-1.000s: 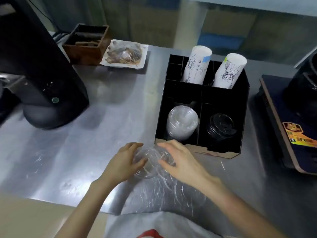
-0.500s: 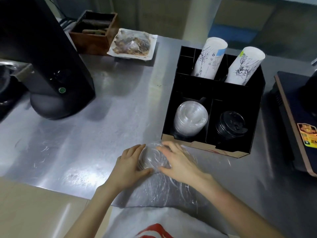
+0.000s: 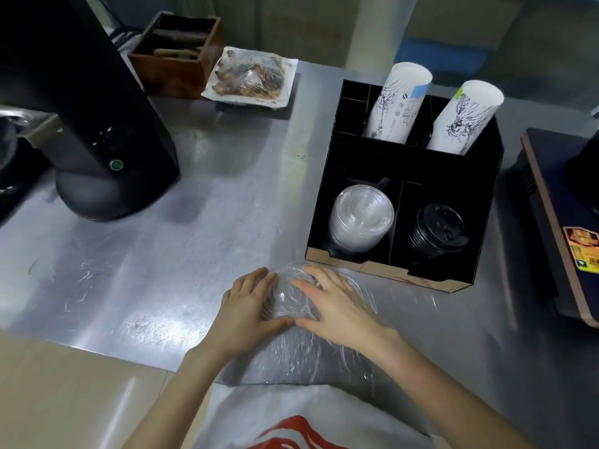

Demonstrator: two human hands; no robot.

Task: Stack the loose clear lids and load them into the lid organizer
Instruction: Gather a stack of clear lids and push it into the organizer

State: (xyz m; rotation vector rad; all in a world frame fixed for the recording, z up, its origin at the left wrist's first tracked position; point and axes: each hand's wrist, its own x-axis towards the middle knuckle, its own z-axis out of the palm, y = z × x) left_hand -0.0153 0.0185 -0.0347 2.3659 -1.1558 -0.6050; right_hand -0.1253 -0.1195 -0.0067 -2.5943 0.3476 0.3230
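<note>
While I watch from the head camera, the brushed steel counter (image 3: 201, 254) fills most of my view. Taking the black compartmented lid organizer (image 3: 483, 196) as my landmark, a tall black machine with a green button (image 3: 81, 108) stands well to its left, and a brown wooden box (image 3: 175, 56) with a wrapped white tray of food (image 3: 251, 76) beside it sits far back-left of it. Two printed white paper cup stacks (image 3: 398, 102) lean in the organizer's rear slots. Its front left slot holds a stack of clear domed lids (image 3: 361, 218); its front right slot holds black lids (image 3: 437, 228). Just in front of the organizer, a crumpled clear plastic sleeve (image 3: 301, 354) lies on the counter. On it, both hands clasp a small pile of loose clear lids (image 3: 287, 299): my left hand (image 3: 246, 312) cups its left side with fingers curled around the rim, and my right hand (image 3: 337, 309) is spread over its top and right edge.
</note>
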